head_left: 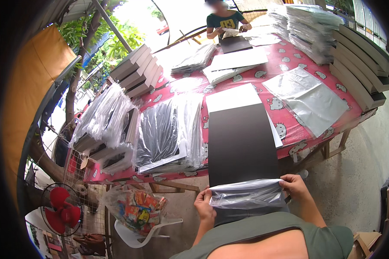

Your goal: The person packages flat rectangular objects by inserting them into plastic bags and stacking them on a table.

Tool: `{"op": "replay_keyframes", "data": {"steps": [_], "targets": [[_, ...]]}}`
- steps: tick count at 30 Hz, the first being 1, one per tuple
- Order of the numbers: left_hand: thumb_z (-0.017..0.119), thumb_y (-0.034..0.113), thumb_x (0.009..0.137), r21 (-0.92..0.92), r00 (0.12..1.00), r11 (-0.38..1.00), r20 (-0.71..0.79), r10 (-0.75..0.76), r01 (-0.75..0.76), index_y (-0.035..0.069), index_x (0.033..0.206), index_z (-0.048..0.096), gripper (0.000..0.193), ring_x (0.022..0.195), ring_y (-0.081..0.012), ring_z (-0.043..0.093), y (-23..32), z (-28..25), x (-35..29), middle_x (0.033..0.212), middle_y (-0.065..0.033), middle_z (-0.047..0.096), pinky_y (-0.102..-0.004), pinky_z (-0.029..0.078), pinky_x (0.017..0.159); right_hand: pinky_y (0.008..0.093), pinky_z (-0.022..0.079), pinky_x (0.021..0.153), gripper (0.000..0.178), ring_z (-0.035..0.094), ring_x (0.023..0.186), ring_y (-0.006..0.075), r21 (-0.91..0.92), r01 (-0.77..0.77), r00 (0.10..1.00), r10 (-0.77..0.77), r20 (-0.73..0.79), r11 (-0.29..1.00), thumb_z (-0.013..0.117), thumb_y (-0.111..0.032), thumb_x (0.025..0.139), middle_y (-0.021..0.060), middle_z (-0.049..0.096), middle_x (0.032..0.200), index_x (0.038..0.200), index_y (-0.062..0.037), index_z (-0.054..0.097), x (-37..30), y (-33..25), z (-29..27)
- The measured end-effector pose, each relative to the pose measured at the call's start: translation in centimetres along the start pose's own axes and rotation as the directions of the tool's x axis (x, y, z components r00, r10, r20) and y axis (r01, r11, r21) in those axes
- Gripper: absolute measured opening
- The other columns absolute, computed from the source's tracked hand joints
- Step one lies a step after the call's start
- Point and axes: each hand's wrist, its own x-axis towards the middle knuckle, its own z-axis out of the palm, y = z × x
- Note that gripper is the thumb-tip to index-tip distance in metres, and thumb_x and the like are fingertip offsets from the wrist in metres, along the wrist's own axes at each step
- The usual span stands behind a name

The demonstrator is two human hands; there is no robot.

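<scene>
Both hands are closed on the mouth of a clear plastic bag (248,195): the left hand (204,206) pinches its left corner, the right hand (293,185) its right corner, holding the opening stretched around the near end of a long black board (242,142). The board lies with its long axis running away from the person, its far end resting on the surface (289,125) near the front edge and its near end jutting past that edge into the bag.

The board looks stiff and flat, probably light enough for two hands but awkward for its length; its edges and corners are the sensible places to grip. The bag is thin, soft and slippery, likely to crumple or tear at a corner, so it is best held by the rim.

A white sheet (232,97) lies just beyond the board's far end. Bagged boards (170,134) are stacked toward the left edge, loose clear bags (309,97) lie to the right, and another person (224,19) works at the far end.
</scene>
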Motion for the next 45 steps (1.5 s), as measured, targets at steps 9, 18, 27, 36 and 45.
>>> {"op": "replay_keyframes", "data": {"steps": [9, 18, 27, 36, 45], "targets": [[0.054, 0.013, 0.084, 0.3, 0.791, 0.773, 0.475, 0.386, -0.558, -0.001, 0.1, 0.05, 0.021, 0.081, -0.0126, 0.051, 9.6, 2.2, 3.9, 0.108, -0.0093, 0.05, -0.0256, 0.043, 0.072, 0.0207, 0.04, 0.058, 0.024, 0.05, 0.064, 0.0064, -0.113, 0.624, 0.781, -0.621, 0.063, 0.773, 0.061, -0.021, 0.082, -0.001, 0.056, 0.071, 0.097, -0.0021, 0.062, 0.3, -8.1, 2.2], [0.049, 0.015, 0.083, 0.045, 0.794, 0.834, 0.339, 0.505, -0.55, 0.0, 0.093, 0.056, 0.019, 0.048, -0.0124, 0.052, 24.2, 17.0, 13.5, 0.072, -0.0092, 0.06, -0.0248, 0.037, 0.038, 0.0229, 0.043, 0.06, 0.031, 0.055, 0.066, 0.008, -0.345, 0.79, 0.552, -0.833, 0.041, 0.507, 0.061, -0.027, 0.079, 0.0035, 0.06, 0.072, 0.092, 0.0011, 0.063, 11.0, -28.0, 12.4], [0.068, 0.018, 0.074, 0.395, 0.626, 0.49, 0.4, 0.67, -0.777, -0.004, 0.108, 0.051, 0.044, 0.075, -0.0161, 0.056, 7.5, 11.5, 19.7, 0.089, -0.0112, 0.058, -0.0251, 0.044, 0.069, 0.0323, 0.047, 0.075, 0.049, 0.056, 0.09, 0.0208, -0.125, 0.841, 0.542, -0.818, 0.192, 0.527, 0.064, -0.014, 0.074, 0.0162, 0.058, 0.095, 0.116, 0.0017, 0.045, 19.1, -14.5, 6.4], [0.058, 0.001, 0.078, 0.304, 0.834, 0.953, 0.523, -0.174, 0.008, 0.004, 0.127, 0.028, 0.057, 0.092, -0.0162, 0.052, 8.3, 8.5, 10.8, 0.109, -0.0161, 0.051, -0.0242, 0.043, 0.076, 0.028, 0.047, 0.06, 0.054, 0.059, 0.074, 0.0176, -0.535, 0.308, 0.921, -0.387, -0.038, 0.787, 0.062, -0.003, 0.074, 0.0168, 0.059, 0.086, 0.118, -0.0018, 0.031, 11.2, -10.1, 3.6], [0.041, 0.001, 0.085, 0.397, 0.945, 0.891, 0.138, -0.295, 0.221, -0.005, 0.123, 0.04, 0.039, 0.091, -0.0137, 0.054, 7.5, -0.8, -5.7, 0.102, -0.0163, 0.057, -0.023, 0.041, 0.082, 0.0185, 0.041, 0.051, 0.039, 0.054, 0.058, 0.0057, -0.145, -0.236, 0.972, 0.231, -0.049, 0.961, 0.06, -0.009, 0.079, 0.0048, 0.062, 0.075, 0.113, 0.0043, 0.047, -7.7, -3.0, 3.1]]}}
